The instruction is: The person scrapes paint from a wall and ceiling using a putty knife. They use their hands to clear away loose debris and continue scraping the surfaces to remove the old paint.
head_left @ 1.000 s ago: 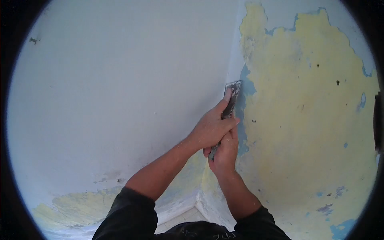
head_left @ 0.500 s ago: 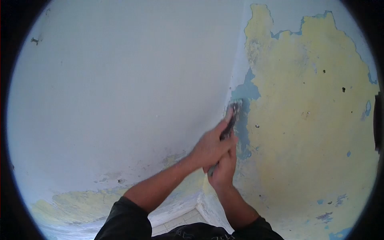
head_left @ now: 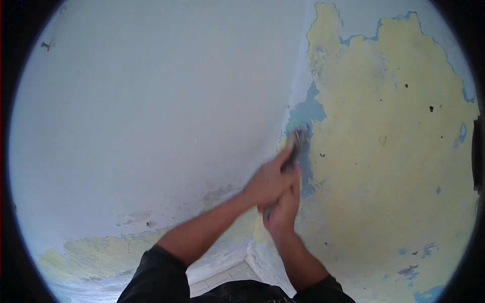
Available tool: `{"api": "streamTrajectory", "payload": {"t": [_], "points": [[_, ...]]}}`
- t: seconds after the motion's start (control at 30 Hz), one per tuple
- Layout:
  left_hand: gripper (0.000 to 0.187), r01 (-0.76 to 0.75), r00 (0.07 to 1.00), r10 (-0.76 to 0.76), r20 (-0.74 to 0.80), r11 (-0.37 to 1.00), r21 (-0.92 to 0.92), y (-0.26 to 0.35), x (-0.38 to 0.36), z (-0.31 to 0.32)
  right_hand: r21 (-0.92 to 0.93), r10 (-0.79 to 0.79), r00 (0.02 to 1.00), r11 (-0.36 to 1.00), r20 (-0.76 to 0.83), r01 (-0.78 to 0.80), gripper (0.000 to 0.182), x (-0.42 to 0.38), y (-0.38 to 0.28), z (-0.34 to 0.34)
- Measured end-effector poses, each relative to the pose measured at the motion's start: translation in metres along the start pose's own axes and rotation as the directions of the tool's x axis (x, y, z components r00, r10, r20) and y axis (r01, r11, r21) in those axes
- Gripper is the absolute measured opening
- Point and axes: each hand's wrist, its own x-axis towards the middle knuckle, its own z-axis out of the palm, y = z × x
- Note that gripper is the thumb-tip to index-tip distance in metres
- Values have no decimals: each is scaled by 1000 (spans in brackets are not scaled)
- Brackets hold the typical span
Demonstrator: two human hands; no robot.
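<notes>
A scraper (head_left: 291,160) with a dark handle and a blade smeared by motion lies against the wall close to the corner. My left hand (head_left: 267,183) wraps round its handle, one finger stretched along it toward the blade. Lower down, my right hand (head_left: 284,211) is closed round the rear of the same handle, and a greenish handle end (head_left: 268,212) shows beside it. Under and around the blade is a bare blue patch (head_left: 309,108), bordered by white paint on the corner side and yellow on the right.
The white wall (head_left: 151,111) fills the left, with a small fixing (head_left: 45,46) at upper left. On the right, the yellow wall (head_left: 374,151) has small holes and flaked edges. A dark object (head_left: 476,154) sits at the right edge. Floor tiles (head_left: 225,278) show below.
The view has shifted slightly, so the walls sit a little higher and further left. Both hands keep their hold, and the scraper blade has moved slightly down and right along the wall.
</notes>
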Motion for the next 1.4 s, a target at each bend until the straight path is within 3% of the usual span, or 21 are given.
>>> {"api": "streamTrajectory", "payload": {"t": [0.03,0.07,0.13,0.17,0.23,0.33,0.4,0.47,0.53,0.6,0.67,0.73,0.8,0.9,0.93,1.0,1.07,1.2,1.3,1.33,1.4], "points": [[83,208,974,-193,117,969,-135,33,6,-21,67,81,993,994,82,-87,58,12,-1,4],[83,210,974,-194,120,968,-136,39,3,-26,134,147,974,976,171,-171,61,22,-2,7],[83,235,967,-213,142,960,-155,43,0,-35,155,135,980,975,147,-157,55,17,-7,18],[83,240,966,-219,141,958,-156,36,-9,-28,52,68,992,996,106,-74,48,11,-5,16],[84,39,999,-37,32,996,-83,15,-22,-10,-55,-18,996,998,85,22,41,2,-6,14],[85,-15,999,16,38,1000,-24,6,-4,1,51,53,998,997,-33,-52,40,6,-8,7],[86,31,999,-33,-15,992,-121,11,9,-6,46,74,978,995,196,-84,51,37,6,-11],[86,130,990,-120,78,981,-142,27,8,-23,23,68,971,997,228,-75,50,32,-5,0],[86,95,995,-91,41,987,-127,9,-1,-9,-142,80,993,988,89,-67,43,21,-4,-1],[85,-60,998,58,-24,992,-109,-4,-15,6,-78,23,998,997,61,-18,42,6,7,-9],[85,-77,996,72,-58,992,-101,-2,9,2,-14,-39,999,999,35,40,41,21,12,-10],[85,-57,996,48,-80,991,-117,4,13,-2,32,19,969,999,245,-28,43,43,10,-15],[85,100,991,-84,101,983,-157,23,15,-22,33,39,968,998,248,-48,42,46,11,-17],[84,-51,997,50,-62,998,-25,-9,12,-1,46,34,985,998,170,-42,39,39,28,-21],[84,-49,997,47,-59,998,-26,-8,5,2,64,1,996,998,88,-7,38,34,36,-26],[84,103,995,-104,3,990,93,-5,-5,5,-32,14,993,999,118,-10,38,27,56,-49],[83,63,998,-63,-3,995,81,-15,-19,11,-123,25,989,992,143,-7,39,19,65,-57],[81,-100,994,101,-39,995,25,-44,-37,20,66,-56,998,996,-7,57,38,-7,74,-29],[81,43,998,-43,55,999,0,-28,-4,-4,37,-91,996,995,16,90,39,27,93,-37],[81,49,997,-49,54,999,-4,-23,0,-11,-27,-102,991,994,87,105,40,41,95,-34],[83,-20,998,20,64,1000,4,-17,6,-23,73,-62,996,996,65,57,38,37,94,-19]]}}
